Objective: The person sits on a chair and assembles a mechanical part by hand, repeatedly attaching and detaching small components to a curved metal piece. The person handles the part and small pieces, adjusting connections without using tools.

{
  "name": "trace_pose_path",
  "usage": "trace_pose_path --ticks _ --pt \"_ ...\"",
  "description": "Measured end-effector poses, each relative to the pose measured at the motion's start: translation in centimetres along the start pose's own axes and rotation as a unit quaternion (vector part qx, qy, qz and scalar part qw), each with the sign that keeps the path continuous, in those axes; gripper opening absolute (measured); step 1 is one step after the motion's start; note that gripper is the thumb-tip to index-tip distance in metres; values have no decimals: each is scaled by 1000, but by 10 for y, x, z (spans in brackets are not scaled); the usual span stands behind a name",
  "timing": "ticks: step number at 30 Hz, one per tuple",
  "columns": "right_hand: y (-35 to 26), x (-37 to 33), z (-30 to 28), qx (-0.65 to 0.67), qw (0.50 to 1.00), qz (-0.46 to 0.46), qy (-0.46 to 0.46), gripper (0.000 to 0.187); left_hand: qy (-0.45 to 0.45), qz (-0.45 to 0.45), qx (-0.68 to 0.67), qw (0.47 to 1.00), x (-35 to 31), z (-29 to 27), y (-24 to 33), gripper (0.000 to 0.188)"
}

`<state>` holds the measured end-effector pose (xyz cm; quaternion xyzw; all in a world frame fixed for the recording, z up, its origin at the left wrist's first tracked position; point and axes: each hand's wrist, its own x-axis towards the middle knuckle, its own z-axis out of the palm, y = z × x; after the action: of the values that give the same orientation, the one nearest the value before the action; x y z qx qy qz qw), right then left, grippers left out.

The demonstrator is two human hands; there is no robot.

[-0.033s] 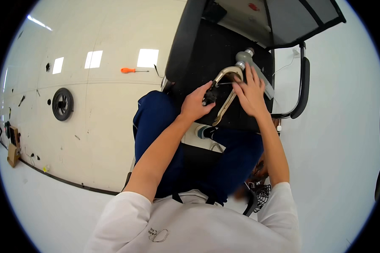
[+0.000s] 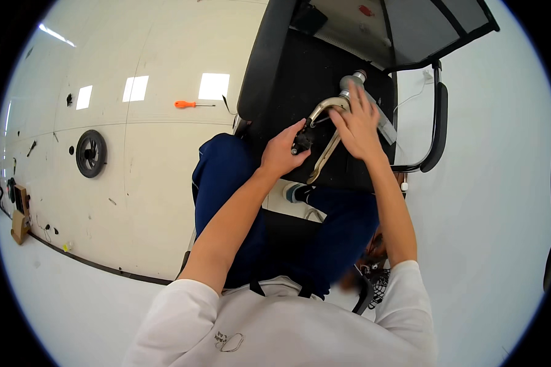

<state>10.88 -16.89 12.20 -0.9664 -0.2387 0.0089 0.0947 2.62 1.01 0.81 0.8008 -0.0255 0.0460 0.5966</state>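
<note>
A pale metal fork (image 2: 328, 154) with two curved prongs, like a scooter's front fork, lies on a black chair seat (image 2: 297, 79). Its grey neck and tube (image 2: 386, 129) point away from me. My left hand (image 2: 281, 150) is closed round a small black part (image 2: 302, 142) at the end of the left prong; its exact kind is unclear. Above the fork's crown, my right hand (image 2: 358, 125) is open with fingers stretched out, slightly blurred. Its thumb side is close to the fork, and I cannot tell whether it touches. A thin shiny rod (image 2: 320, 120) shows between the prongs.
The chair's dark armrest (image 2: 263, 61) runs along the left, another armrest (image 2: 439, 125) on the right. On the pale floor lie an orange-handled screwdriver (image 2: 185, 104), a black wheel (image 2: 91, 153) and a cardboard box (image 2: 19, 227). My knees flank the seat's near edge.
My right hand has shifted a little up and to the left over the fork. The left hand keeps its hold on the black part, nearly still.
</note>
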Motion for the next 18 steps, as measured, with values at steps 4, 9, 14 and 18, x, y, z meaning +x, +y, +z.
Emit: trace_pose_path --ticks 4,9,14,18 --pt "-55 32 19 10 998 -60 13 35 -25 5 21 999 -4 2 -10 67" --pt "-81 -19 26 61 985 -154 -52 26 -42 43 85 995 -5 36 -68 58" --pt "-60 -21 20 105 983 -151 -19 25 -52 -31 20 998 0 -1 3 62" --pt "-71 10 10 53 977 -191 -82 21 -49 38 121 991 -5 15 -42 66"
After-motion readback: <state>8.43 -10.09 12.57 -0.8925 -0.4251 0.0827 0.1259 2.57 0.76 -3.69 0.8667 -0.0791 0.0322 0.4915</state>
